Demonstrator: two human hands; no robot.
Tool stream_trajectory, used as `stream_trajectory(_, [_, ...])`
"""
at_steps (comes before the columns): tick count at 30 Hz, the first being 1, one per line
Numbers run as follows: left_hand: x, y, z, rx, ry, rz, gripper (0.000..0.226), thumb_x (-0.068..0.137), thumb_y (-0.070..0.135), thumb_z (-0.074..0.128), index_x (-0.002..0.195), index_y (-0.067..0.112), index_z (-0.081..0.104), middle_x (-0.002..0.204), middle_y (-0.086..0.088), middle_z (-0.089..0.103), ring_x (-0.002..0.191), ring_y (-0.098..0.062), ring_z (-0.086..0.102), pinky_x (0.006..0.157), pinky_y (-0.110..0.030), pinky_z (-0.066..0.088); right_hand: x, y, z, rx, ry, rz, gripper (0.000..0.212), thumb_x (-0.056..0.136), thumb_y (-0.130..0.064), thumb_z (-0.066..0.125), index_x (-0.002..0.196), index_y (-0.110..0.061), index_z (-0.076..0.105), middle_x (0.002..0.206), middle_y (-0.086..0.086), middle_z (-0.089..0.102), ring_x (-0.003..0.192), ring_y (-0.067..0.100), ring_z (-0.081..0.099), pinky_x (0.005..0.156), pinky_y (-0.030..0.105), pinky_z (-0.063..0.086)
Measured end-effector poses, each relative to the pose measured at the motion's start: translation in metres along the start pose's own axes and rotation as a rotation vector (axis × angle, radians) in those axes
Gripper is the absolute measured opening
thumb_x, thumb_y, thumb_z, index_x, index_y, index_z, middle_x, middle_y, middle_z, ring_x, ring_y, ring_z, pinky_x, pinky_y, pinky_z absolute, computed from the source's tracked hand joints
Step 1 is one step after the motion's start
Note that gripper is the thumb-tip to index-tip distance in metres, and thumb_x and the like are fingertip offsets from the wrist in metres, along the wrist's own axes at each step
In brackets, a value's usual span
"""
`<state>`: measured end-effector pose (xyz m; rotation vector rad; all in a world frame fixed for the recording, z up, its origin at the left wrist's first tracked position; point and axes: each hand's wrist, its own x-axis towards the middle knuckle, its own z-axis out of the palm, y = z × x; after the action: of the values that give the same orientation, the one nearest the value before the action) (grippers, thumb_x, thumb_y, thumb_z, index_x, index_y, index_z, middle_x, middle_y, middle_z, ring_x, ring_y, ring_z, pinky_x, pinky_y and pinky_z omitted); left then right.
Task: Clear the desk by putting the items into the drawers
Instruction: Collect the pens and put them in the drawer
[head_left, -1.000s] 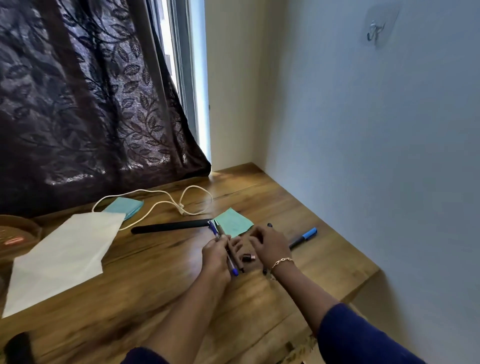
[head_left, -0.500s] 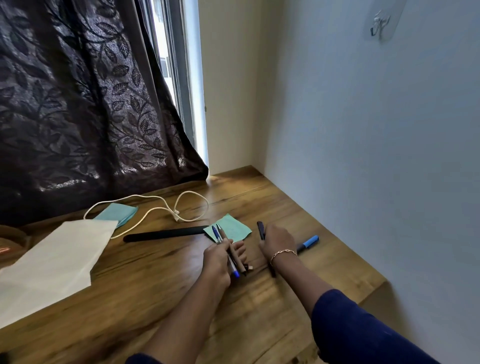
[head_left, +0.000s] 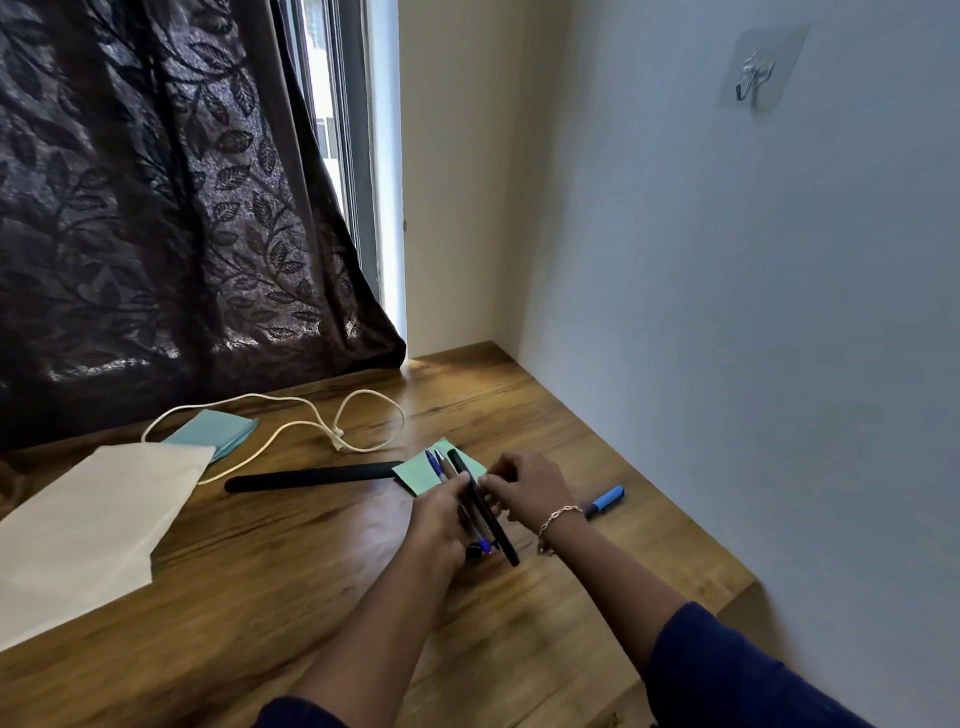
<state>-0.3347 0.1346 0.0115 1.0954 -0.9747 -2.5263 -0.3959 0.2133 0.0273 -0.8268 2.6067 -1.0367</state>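
My left hand (head_left: 441, 522) grips a small bundle of pens (head_left: 439, 467) over the wooden desk (head_left: 311, 597). My right hand (head_left: 524, 488) pinches a black pen (head_left: 488, 525) and holds it against that bundle. Under the pen tips lies a green sticky note (head_left: 415, 475). A blue-capped marker (head_left: 605, 502) lies on the desk just right of my right wrist. A long black flat stick (head_left: 311, 476) lies left of the note. No drawer is in view.
A white cord (head_left: 291, 423) loops across the back of the desk, over a teal notepad (head_left: 218, 428). A large white paper sheet (head_left: 88, 530) covers the left side. A dark curtain (head_left: 156, 208) hangs behind; a wall (head_left: 727, 312) borders the desk's right edge.
My right hand picked the black pen up from the desk and brought it left against the pens in my left hand. The blue marker stayed where it was.
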Motion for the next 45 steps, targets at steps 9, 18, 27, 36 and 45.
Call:
stream_trajectory(9, [-0.004, -0.002, -0.001, 0.036, -0.044, -0.019, 0.016, 0.097, -0.001, 0.034, 0.105, -0.005, 0.048, 0.076, -0.014, 0.053, 0.068, -0.021, 0.053, 0.065, -0.029, 0.044, 0.016, 0.065, -0.030, -0.284, 0.125, 0.513, 0.058, 0.083, -0.040, 0.061, 0.124, -0.008, 0.036, 0.120, 0.016, 0.055, 0.110, 0.032, 0.055, 0.085, 0.035, 0.045])
stream_trajectory(18, [0.000, -0.005, -0.008, 0.061, 0.004, -0.001, 0.031, 0.096, -0.003, 0.036, 0.126, -0.002, 0.045, 0.085, -0.016, 0.062, 0.075, -0.025, 0.061, 0.070, -0.037, 0.049, 0.012, 0.076, -0.026, -0.175, 0.154, 0.483, 0.034, 0.088, -0.008, 0.046, 0.119, -0.005, 0.032, 0.107, 0.017, 0.059, 0.098, 0.034, 0.058, 0.076, 0.033, 0.042])
stream_trajectory(27, [-0.011, -0.008, -0.006, 0.048, -0.057, -0.021, 0.029, 0.098, 0.012, 0.039, 0.116, -0.007, 0.051, 0.076, -0.015, 0.066, 0.070, -0.025, 0.065, 0.065, -0.038, 0.053, -0.022, 0.015, -0.010, 0.347, 0.091, 0.174, 0.025, 0.077, -0.007, 0.069, 0.099, -0.012, 0.059, 0.080, 0.007, 0.063, 0.077, 0.023, 0.066, 0.074, 0.041, 0.057])
stream_trajectory(36, [-0.055, -0.005, -0.038, 0.136, -0.137, 0.130, 0.009, 0.090, -0.003, 0.049, 0.092, 0.003, 0.057, 0.078, -0.015, 0.065, 0.066, -0.026, 0.064, 0.057, -0.032, 0.050, -0.079, -0.012, 0.024, 0.279, 0.124, 0.011, 0.029, 0.070, -0.006, 0.074, 0.068, -0.028, 0.055, 0.060, -0.008, 0.057, 0.058, 0.009, 0.055, 0.065, 0.034, 0.052])
stream_trajectory(45, [-0.123, -0.009, -0.097, 0.241, -0.164, 0.248, 0.020, 0.088, -0.006, 0.052, 0.105, -0.001, 0.059, 0.084, -0.011, 0.066, 0.078, -0.022, 0.065, 0.069, -0.031, 0.053, -0.148, -0.044, 0.054, 0.479, 0.127, 0.034, 0.027, 0.073, -0.002, 0.072, 0.072, -0.020, 0.051, 0.058, -0.004, 0.048, 0.064, 0.017, 0.051, 0.067, 0.037, 0.051])
